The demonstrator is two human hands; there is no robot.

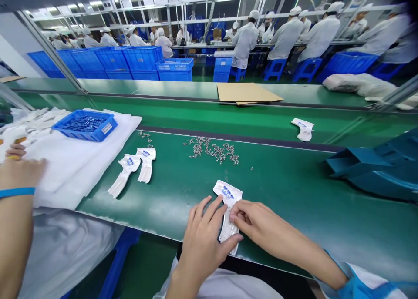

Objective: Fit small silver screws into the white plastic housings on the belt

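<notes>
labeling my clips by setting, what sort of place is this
Probably a factory assembly floor: white-coated, capped workers in the background, stacked blue crates, and white parts sharing a green worktop with scattered metal pieces.

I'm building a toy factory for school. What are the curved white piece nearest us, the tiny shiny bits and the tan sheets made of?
The curved white shell looks like hard moulded plastic, satin-smooth, with thin, crisp edges. The tiny bits are probably metal, since they're silvery and glint. The tan sheets seem to be cardboard: flat, matte and brown.
</notes>
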